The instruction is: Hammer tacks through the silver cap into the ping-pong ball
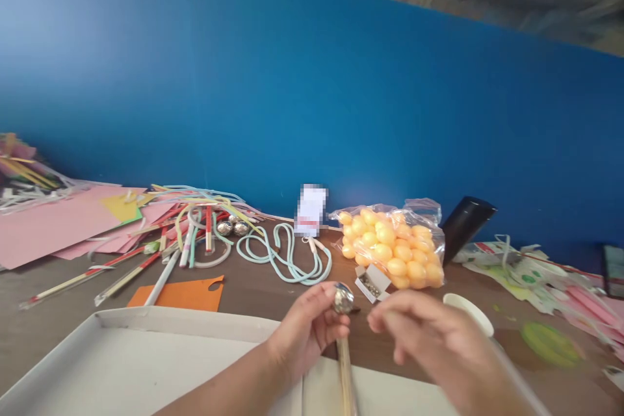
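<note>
My left hand (pixel 314 322) pinches a shiny silver ball (pixel 344 299) between thumb and fingers, in front of me at the middle of the table. Just right of it, my right hand (pixel 429 331) is closed with thumb and forefinger together, slightly blurred. Whatever its fingertips hold, if anything, is too small to make out. Below the ball, a bundle of thin wooden sticks (pixel 346 377) runs toward me over a pale sheet. Beyond my hands stands a small open box (pixel 372 283) with tiny metal pieces inside.
A clear bag of orange balls (pixel 390 244) lies behind the box, beside a black cylinder (pixel 468 224). Farther left are a coiled light-blue cord (pixel 292 266), more silver balls (pixel 234 227), straws and pink paper (pixel 63 221). A white tray (pixel 185 318) is at front left.
</note>
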Available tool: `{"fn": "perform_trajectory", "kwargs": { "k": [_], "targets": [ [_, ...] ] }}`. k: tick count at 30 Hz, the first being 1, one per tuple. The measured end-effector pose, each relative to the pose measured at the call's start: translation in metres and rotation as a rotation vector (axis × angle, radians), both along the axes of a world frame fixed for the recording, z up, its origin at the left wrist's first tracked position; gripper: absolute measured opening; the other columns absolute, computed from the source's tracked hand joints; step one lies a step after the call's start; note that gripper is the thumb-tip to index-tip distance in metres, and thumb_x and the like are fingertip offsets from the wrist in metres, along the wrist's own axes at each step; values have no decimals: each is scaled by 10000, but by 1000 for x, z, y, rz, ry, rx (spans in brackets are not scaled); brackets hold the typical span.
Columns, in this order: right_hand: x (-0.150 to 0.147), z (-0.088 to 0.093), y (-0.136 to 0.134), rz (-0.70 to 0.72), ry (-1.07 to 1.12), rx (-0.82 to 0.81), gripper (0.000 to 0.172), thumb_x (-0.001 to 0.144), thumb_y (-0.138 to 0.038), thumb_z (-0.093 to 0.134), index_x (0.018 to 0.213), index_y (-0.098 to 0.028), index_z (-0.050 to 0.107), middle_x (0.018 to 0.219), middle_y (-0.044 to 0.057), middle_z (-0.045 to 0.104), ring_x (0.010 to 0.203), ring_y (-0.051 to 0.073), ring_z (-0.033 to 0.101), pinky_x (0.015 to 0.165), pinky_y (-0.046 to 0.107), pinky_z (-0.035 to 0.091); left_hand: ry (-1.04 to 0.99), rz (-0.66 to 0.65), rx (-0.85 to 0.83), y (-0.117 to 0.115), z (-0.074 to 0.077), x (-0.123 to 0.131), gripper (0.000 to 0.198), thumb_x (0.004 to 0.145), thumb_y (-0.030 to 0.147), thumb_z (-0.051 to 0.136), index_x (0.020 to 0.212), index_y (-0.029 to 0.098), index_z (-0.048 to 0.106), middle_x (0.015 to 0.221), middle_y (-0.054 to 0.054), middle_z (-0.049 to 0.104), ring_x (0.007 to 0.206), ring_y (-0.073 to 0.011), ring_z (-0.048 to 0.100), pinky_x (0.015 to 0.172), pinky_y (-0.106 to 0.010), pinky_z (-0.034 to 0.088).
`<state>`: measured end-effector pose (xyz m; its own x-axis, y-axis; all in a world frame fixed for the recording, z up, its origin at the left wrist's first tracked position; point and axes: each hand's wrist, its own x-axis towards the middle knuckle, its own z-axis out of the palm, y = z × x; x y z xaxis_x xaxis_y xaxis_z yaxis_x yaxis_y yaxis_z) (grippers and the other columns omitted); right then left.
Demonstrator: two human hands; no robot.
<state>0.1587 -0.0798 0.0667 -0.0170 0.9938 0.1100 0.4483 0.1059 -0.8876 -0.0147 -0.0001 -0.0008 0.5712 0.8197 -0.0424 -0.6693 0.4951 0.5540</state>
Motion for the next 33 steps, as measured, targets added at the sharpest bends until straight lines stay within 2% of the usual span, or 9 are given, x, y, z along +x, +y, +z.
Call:
{"fn": "perform_trajectory", "kwargs": {
  "k": [3,6,10,12,14,17,21,26,33],
  "targets": [
    [-25,12,15,-39,-339,-60,207,843,-326,507,989,-200,582,795,28,645,675,191,611,638,304,474,-14,150,-13,11,3,-11,115,815,231,566,890,143,560,787,-24,602,683,-83,614,642,-174,528],
    [-39,-20,20,-91,-599,-168,285,814,-333,490,1046,-180,551,650,27,641,634,244,625,562,322,442,12,211,-23,19,1,-17,116,812,223,573,904,156,554,799,-23,603,708,-91,616,660,-187,535],
    [-44,-61,18,-62,-720,-219,518,668,-291,614,1157,-161,506,895,113,679,812,318,639,657,365,448,62,162,24,19,-1,-17,180,821,232,560,983,154,558,821,-30,586,709,-97,609,655,-201,539],
    [-41,-67,18,-30,-673,-220,599,684,-252,577,1258,-168,430,1016,126,655,903,307,625,716,356,451,96,145,31,17,0,-15,203,824,242,555,1006,153,560,842,-36,580,714,-98,603,650,-201,536],
    [-36,-68,21,-43,-608,-240,648,676,-171,538,1304,-160,379,972,113,657,891,288,626,717,344,456,125,125,26,16,0,-14,220,824,253,554,1021,155,562,849,-36,572,716,-98,597,648,-202,534],
    [-27,-67,27,-75,-324,-341,584,687,-146,492,1265,-139,412,745,33,607,637,216,632,568,301,480,154,109,19,17,0,-12,238,818,258,561,1034,157,570,891,-46,573,723,-99,592,643,-200,530],
    [-17,-63,31,-32,237,-478,455,777,-245,404,1222,-156,429,706,-21,525,318,81,442,315,235,396,166,116,7,18,-1,-11,273,815,257,564,1072,166,574,927,-58,578,729,-99,586,647,-202,527],
    [-21,-52,24,-47,508,-289,547,765,-261,498,1279,-124,375,506,-76,458,345,104,484,370,221,411,163,121,-18,19,-1,-11,288,800,239,584,1083,188,588,884,-33,574,716,-94,583,659,-211,528],
    [-28,-45,6,-276,465,-46,574,775,-400,589,1310,-291,413,966,93,619,424,81,457,326,200,371,176,142,21,17,-2,-11,384,802,225,580,1184,226,537,932,-38,591,772,-110,601,745,-229,514]
  ]
}}
